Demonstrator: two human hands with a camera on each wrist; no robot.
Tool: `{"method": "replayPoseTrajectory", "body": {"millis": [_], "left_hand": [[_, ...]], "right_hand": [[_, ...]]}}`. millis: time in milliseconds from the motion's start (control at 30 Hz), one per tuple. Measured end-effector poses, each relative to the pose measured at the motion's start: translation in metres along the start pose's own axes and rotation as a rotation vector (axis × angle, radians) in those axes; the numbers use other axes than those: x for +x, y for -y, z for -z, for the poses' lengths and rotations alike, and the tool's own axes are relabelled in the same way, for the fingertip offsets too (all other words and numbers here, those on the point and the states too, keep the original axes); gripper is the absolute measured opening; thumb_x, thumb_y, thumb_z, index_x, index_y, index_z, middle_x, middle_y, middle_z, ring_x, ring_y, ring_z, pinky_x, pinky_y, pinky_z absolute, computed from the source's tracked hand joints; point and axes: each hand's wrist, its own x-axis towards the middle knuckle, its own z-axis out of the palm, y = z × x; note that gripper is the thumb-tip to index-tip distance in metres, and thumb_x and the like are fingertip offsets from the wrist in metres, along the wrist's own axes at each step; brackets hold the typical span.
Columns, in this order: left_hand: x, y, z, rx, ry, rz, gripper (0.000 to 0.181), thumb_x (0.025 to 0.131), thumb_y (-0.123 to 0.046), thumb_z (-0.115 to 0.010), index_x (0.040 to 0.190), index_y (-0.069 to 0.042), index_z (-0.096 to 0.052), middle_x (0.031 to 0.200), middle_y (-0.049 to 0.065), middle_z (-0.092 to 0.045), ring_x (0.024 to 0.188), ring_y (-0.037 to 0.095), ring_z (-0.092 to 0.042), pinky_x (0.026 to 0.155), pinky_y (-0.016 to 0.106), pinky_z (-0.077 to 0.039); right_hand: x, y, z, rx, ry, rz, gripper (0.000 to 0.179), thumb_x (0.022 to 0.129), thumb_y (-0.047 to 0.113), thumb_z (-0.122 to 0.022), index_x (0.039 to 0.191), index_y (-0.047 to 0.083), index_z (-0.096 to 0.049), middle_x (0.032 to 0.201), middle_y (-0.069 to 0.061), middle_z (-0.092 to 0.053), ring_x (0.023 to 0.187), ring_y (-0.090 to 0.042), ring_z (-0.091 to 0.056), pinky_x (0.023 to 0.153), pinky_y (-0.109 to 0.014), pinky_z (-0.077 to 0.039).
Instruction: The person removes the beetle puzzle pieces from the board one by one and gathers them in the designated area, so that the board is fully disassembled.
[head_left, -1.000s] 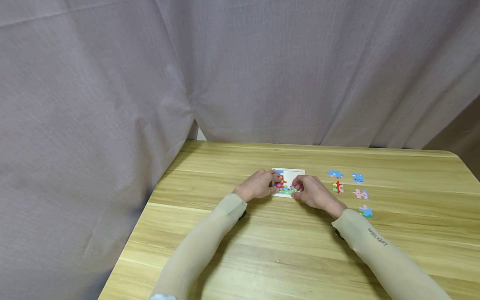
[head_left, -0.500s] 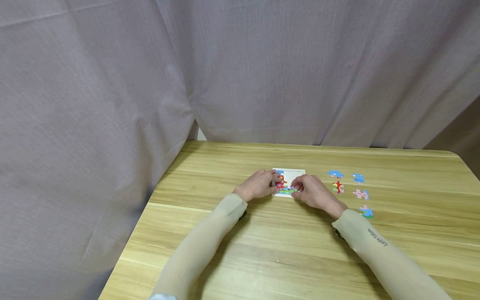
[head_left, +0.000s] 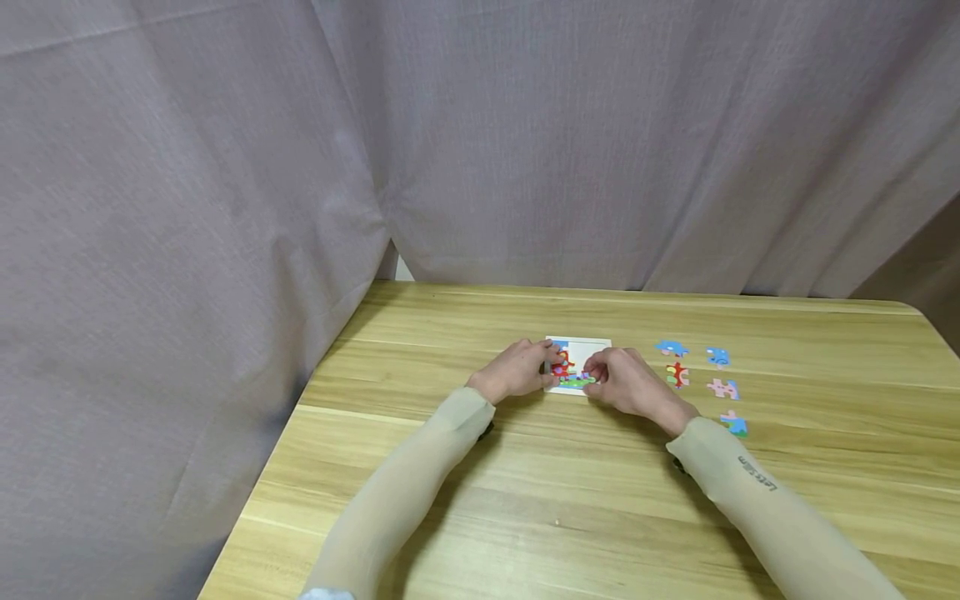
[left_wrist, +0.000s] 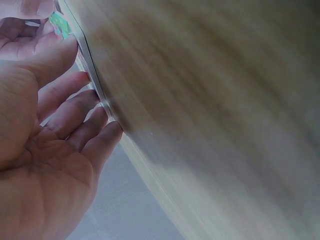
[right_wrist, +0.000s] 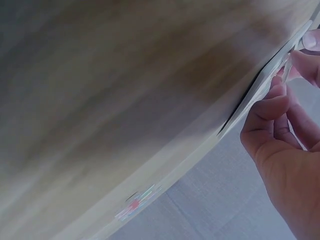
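Pinching the green piece (head_left: 582,382) by its right side, the thumb and bent fingers of the right hand (head_left: 630,383) sit over the lower right of the tray (head_left: 588,351). Whether that piece lies fully flat I cannot tell, since the fingertips cover part of it. Opposite, the left hand (head_left: 517,368) has its fingers spread, thumb and forefinger apart, their tips touching the tray's left side.

Between the two hands, the green piece lies along the tray's near edge. Left of it is a red part of the picture, with blue above, partly under the left fingers; the upper right shows bare white.

Right of the tray, well apart from it, loose pieces lie on the table (head_left: 555,479): a blue piece (head_left: 671,348) farthest back, a red piece (head_left: 677,375) nearer, then in the outer column a swirled piece (head_left: 717,357), a pink piece (head_left: 723,389) and a corner piece (head_left: 736,425).

Pale sleeves (head_left: 408,479) cover both forearms, the right one lettered. A grey curtain (head_left: 525,142) hangs behind.
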Motion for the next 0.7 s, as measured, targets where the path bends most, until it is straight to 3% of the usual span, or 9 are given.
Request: {"method": "replayPoseTrajectory", "body": {"millis": [267,700], "left_hand": [[0.0003,0.0012,-0.0003,0.014,-0.008,-0.004,0.046,0.107,-0.025,-0.073,0.151,-0.013,-0.066,0.168,0.007,-0.053,0.162,0.025,-0.044,0.136,0.037,-0.035],[-0.0003,0.0000,0.0005,0.014,0.001,0.005,0.047,0.106,-0.025,-0.074,0.151,-0.014,-0.066,0.170,0.006,-0.051,0.160,0.026,-0.048,0.134,0.036,-0.039]], "right_hand": [[0.0006,-0.0025,0.0008,-0.027,0.013,0.024,0.023,0.086,0.009,-0.089,0.103,-0.003,-0.080,0.085,-0.006,-0.073,0.079,-0.014,-0.062,0.071,-0.025,-0.051],[0.0032,-0.0015,0.0010,-0.077,0.032,0.047,0.020,0.086,0.007,-0.084,0.103,-0.003,-0.081,0.086,-0.007,-0.076,0.078,-0.014,-0.066,0.072,-0.029,-0.055]]}}
